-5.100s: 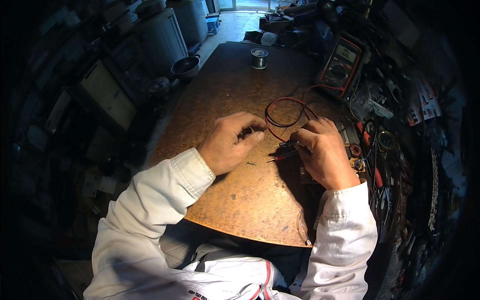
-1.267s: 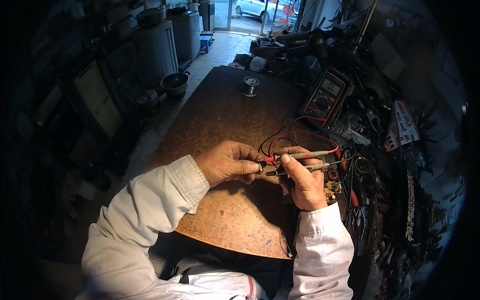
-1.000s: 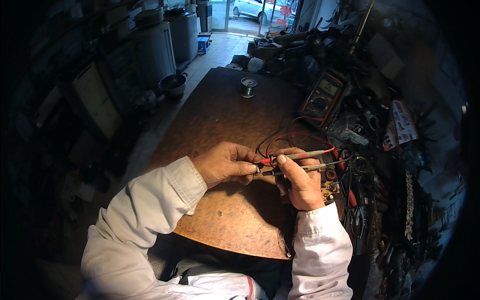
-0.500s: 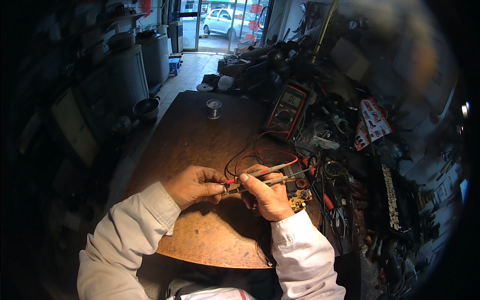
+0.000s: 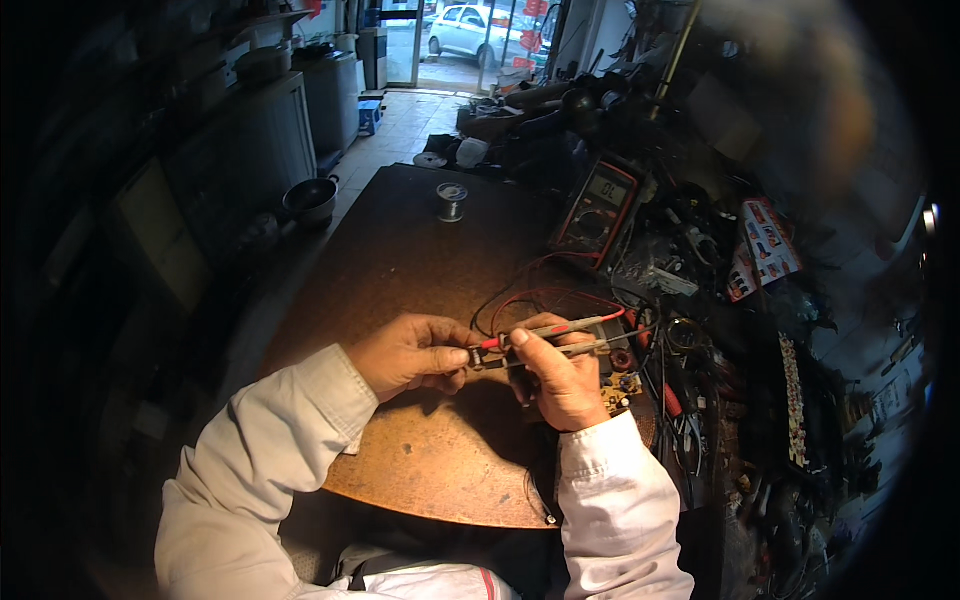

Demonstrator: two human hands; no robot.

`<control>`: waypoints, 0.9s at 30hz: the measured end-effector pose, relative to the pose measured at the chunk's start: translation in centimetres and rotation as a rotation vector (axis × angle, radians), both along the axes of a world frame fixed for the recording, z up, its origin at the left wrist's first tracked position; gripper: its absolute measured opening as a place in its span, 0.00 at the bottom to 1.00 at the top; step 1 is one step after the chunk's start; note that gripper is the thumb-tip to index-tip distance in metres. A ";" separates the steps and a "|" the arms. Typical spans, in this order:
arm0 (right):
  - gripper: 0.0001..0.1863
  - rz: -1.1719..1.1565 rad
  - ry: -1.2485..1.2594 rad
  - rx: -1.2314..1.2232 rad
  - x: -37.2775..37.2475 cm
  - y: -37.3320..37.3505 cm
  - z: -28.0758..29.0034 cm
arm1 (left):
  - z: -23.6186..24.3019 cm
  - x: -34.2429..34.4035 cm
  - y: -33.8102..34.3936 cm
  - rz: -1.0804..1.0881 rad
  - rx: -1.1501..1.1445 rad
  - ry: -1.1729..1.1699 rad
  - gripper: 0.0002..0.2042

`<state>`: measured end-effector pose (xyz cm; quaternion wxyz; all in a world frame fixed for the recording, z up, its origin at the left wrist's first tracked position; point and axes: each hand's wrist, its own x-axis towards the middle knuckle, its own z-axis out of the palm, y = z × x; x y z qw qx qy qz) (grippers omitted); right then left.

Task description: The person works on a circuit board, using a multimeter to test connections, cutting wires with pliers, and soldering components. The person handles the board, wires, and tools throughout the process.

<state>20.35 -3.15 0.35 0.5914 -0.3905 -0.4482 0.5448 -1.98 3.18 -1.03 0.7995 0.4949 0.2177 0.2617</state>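
Note:
My left hand (image 5: 415, 355) pinches a small dark component (image 5: 475, 357) with thumb and forefinger over the wooden table (image 5: 400, 450). My right hand (image 5: 560, 380) is closed on two multimeter probes, one red-tipped (image 5: 548, 331), the other black (image 5: 575, 350), their tips at the small component; whether they touch it I cannot tell. Red and black leads run from the probes toward a red and grey multimeter (image 5: 595, 215) at the right back of the table. A circuit board with a copper coil (image 5: 620, 358) lies just right of my right hand.
A solder spool (image 5: 450, 203) stands toward the table's far end. Piled tools, cables and parts (image 5: 730, 380) crowd the right side. A pan (image 5: 310, 200) and appliances (image 5: 330, 105) are on the left beyond the table. A glass door with a car outside (image 5: 470, 35) is at the far end.
Since the earliest frame, my hands have come together, and my right hand now holds both probes raised at the component in my left fingers. Over the last second the view shifted; the grips stayed alike.

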 end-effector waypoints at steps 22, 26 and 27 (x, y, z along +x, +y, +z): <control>0.13 0.054 -0.033 0.023 -0.2 0.2 -0.3 | -0.4 0.0 -0.2 0.061 0.013 0.076 0.07; 0.13 0.046 -0.033 0.026 -0.2 0.0 -0.1 | -0.1 0.2 -0.2 0.060 0.008 0.089 0.08; 0.12 0.038 -0.036 0.023 -0.1 0.0 0.0 | 0.1 0.2 -0.2 0.062 0.008 0.096 0.08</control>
